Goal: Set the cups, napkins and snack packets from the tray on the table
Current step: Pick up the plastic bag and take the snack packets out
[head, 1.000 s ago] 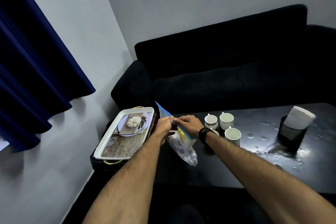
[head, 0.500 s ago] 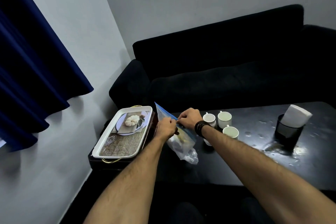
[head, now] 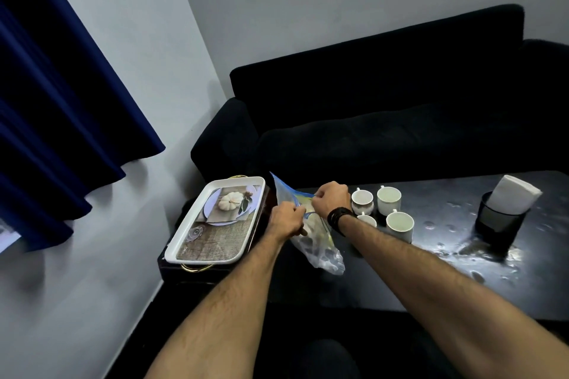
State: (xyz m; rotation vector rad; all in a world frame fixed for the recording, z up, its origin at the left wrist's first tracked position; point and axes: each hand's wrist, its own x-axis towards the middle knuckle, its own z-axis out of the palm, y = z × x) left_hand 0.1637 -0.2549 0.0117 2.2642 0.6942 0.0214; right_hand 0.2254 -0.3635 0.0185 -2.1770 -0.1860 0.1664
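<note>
Curtain (head: 61, 120) of deep blue cloth hangs in folds at far left. A white rectangular tray (head: 181, 240) with rounded corners and a printed burlap-and-pumpkin picture sits off the table's (head: 462, 280) left edge. Above that edge, left hand (head: 288, 221) and right hand (head: 331, 198) are each pinched shut on the blue-rimmed mouth of a clear, crinkled plastic bag (head: 320, 251). Four round white cups (head: 389, 200) cluster near the back edge. Folded white napkins (head: 514, 194) stand in a dark cylindrical holder (head: 497, 224) on the glossy black top.
</note>
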